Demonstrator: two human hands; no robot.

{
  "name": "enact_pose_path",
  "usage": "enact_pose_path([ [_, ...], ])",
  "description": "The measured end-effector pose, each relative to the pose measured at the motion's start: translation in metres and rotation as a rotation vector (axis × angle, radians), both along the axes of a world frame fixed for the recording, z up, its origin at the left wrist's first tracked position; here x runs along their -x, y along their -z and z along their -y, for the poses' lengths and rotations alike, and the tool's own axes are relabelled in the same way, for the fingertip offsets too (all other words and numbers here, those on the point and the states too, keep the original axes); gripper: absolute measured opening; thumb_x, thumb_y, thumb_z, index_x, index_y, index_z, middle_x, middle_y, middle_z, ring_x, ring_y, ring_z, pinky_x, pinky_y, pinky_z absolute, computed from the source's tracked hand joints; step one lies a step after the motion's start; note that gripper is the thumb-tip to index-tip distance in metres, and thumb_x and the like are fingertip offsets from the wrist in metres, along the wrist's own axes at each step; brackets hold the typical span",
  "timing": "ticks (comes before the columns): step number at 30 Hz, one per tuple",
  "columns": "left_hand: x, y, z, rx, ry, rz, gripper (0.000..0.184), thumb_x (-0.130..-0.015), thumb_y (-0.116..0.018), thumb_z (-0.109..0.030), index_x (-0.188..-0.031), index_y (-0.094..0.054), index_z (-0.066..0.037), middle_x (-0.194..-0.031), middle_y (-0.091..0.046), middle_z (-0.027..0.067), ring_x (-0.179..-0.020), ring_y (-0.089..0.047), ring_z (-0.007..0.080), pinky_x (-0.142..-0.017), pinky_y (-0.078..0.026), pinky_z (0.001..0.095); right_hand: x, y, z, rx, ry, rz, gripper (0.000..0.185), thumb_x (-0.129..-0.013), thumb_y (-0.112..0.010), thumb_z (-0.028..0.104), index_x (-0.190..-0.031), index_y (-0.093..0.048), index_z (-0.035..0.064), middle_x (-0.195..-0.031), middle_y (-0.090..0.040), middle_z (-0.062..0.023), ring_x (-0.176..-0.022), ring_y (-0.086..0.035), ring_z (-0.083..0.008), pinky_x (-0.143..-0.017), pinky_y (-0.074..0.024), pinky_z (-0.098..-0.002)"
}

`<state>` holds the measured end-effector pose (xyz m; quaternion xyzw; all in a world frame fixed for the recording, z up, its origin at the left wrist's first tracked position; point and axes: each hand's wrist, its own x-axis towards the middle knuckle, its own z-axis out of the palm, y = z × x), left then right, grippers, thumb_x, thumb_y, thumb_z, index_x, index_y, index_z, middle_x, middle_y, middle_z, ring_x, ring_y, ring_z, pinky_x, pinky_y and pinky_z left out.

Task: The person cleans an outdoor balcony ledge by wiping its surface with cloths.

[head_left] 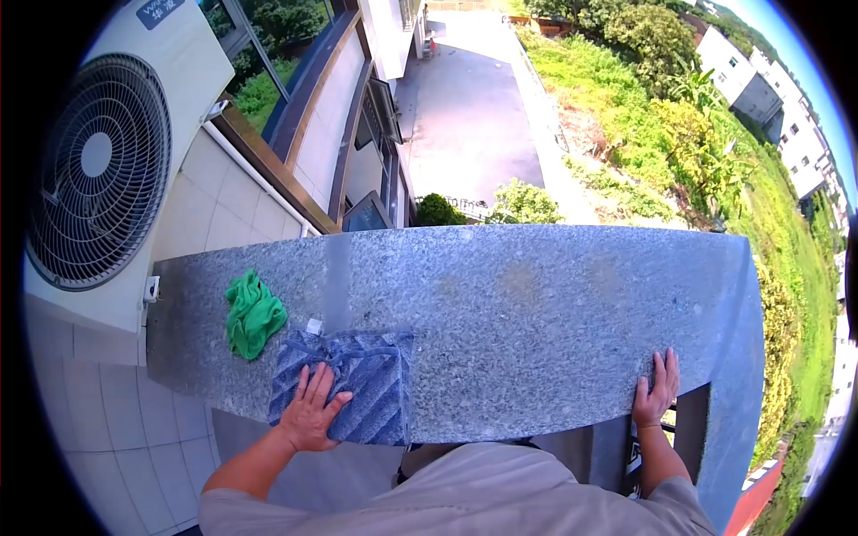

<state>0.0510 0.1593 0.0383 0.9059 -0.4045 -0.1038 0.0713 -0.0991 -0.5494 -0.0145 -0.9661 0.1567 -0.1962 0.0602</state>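
My left hand [311,413] lies spread on a blue striped cloth [371,393], which is laid out flat over the near edge of a speckled grey granite ledge [536,339]. Wrinkles run along the cloth's far side, and a small white tag [314,327] sticks out there. My right hand [657,390] rests on the ledge's near edge at the right, fingers stretched forward, with nothing visible in it. To the left of the blue cloth, a crumpled green cloth [253,314] sits apart on the stone.
An air conditioner's outdoor unit [98,170] hangs on the wall at the left end of the ledge. Beyond the ledge's far edge is a drop to a paved yard [474,107]. Metal railing parts show below my right hand. Brownish stains [518,281] mark the stone.
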Motion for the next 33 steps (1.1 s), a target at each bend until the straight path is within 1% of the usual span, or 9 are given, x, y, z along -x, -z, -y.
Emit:
enact_pose_path([
  [5, 0.012, 0.008, 0.024, 0.085, 0.0, 0.052, 0.102, -0.076, -0.085, -0.049, -0.159, -0.04, -0.011, -0.167, -0.024, 0.0396, -0.159, -0.019, 0.0598, -0.127, -0.011, 0.0746, 0.0, 0.0, 0.0, 0.007, -0.009, 0.001, 0.062, -0.094, -0.061, 0.028, -0.151, -0.059, 0.0025, -0.167, -0.043, -0.0249, -0.156, -0.036, -0.048, -0.128, -0.0235, -0.0586],
  [8, 0.019, 0.008, 0.088, 0.074, 0.027, 0.004, 0.103, -0.077, -0.084, -0.05, -0.161, -0.039, -0.009, -0.168, -0.023, 0.0391, -0.159, -0.019, 0.0598, -0.127, -0.009, 0.0746, 0.002, 0.002, 0.001, 0.019, -0.014, 0.013, 0.062, -0.095, -0.061, 0.029, -0.152, -0.058, 0.0046, -0.167, -0.043, -0.0245, -0.156, -0.036, -0.0478, -0.128, -0.0235, -0.0591],
  [9, 0.022, 0.011, 0.106, 0.059, 0.039, 0.034, 0.115, -0.073, -0.086, -0.05, -0.163, -0.031, -0.006, -0.167, -0.022, 0.0407, -0.157, -0.018, 0.0627, -0.126, -0.01, 0.0758, 0.003, 0.003, 0.002, 0.022, -0.009, 0.012, 0.062, -0.094, -0.061, 0.029, -0.152, -0.059, 0.0052, -0.167, -0.043, -0.0245, -0.156, -0.036, -0.0479, -0.128, -0.0235, -0.0592],
  [16, 0.049, 0.009, 0.236, 0.04, -0.007, 0.033, 0.11, -0.078, -0.08, -0.057, -0.161, -0.036, -0.001, -0.17, -0.014, 0.0411, -0.162, -0.007, 0.0587, -0.128, -0.003, 0.0731, 0.004, 0.011, 0.004, 0.028, 0.024, 0.046, 0.062, -0.093, -0.064, 0.032, -0.151, -0.06, 0.0084, -0.168, -0.042, -0.0223, -0.157, -0.035, -0.0449, -0.129, -0.0225, -0.0592],
  [19, 0.059, 0.008, 0.297, -0.023, 0.017, 0.065, 0.112, -0.079, -0.079, -0.059, -0.163, -0.033, 0.0, -0.171, -0.011, 0.0413, -0.162, -0.003, 0.0582, -0.128, -0.001, 0.0728, 0.003, 0.015, 0.003, 0.029, 0.041, 0.061, 0.062, -0.093, -0.066, 0.033, -0.149, -0.061, 0.0087, -0.167, -0.043, -0.0216, -0.157, -0.035, -0.0434, -0.129, -0.0222, -0.0592],
  [22, 0.066, 0.017, 0.354, 0.072, 0.02, 0.072, 0.114, -0.08, -0.078, -0.061, -0.164, -0.03, 0.0, -0.172, -0.008, 0.0412, -0.162, -0.001, 0.0584, -0.128, 0.0, 0.0726, 0.002, 0.017, 0.002, 0.024, 0.052, 0.082, 0.061, -0.093, -0.065, 0.033, -0.149, -0.061, 0.0095, -0.167, -0.043, -0.0214, -0.157, -0.035, -0.0436, -0.129, -0.0223, -0.0591],
  [25, 0.071, 0.016, 0.378, 0.13, 0.015, 0.055, 0.115, -0.076, -0.084, -0.059, -0.164, -0.034, -0.002, -0.171, -0.009, 0.0411, -0.163, -0.002, 0.0573, -0.128, 0.001, 0.0718, 0.003, 0.017, 0.001, -0.009, 0.058, 0.112, 0.06, -0.094, -0.066, 0.035, -0.148, -0.063, 0.0108, -0.166, -0.045, -0.0214, -0.156, -0.036, -0.0438, -0.129, -0.0228, -0.059],
  [29, 0.071, 0.021, 0.373, 0.163, 0.014, 0.09, 0.122, -0.071, -0.087, -0.065, -0.164, -0.035, -0.004, -0.172, -0.013, 0.0385, -0.164, -0.006, 0.0539, -0.13, -0.002, 0.0688, 0.003, 0.017, 0.002, -0.022, 0.067, 0.139, 0.059, -0.094, -0.066, 0.036, -0.147, -0.064, 0.0121, -0.165, -0.046, -0.0209, -0.156, -0.037, -0.0424, -0.13, -0.0231, -0.0582],
  [33, 0.074, 0.022, 0.372, 0.203, -0.01, 0.115, 0.119, -0.071, -0.087, -0.064, -0.164, -0.037, -0.007, -0.173, -0.015, 0.0354, -0.164, -0.008, 0.0511, -0.131, -0.004, 0.0664, 0.003, 0.017, 0.0, -0.033, 0.069, 0.157, 0.057, -0.094, -0.065, 0.036, -0.146, -0.066, 0.0128, -0.165, -0.047, -0.0205, -0.156, -0.037, -0.0418, -0.13, -0.023, -0.0578],
])
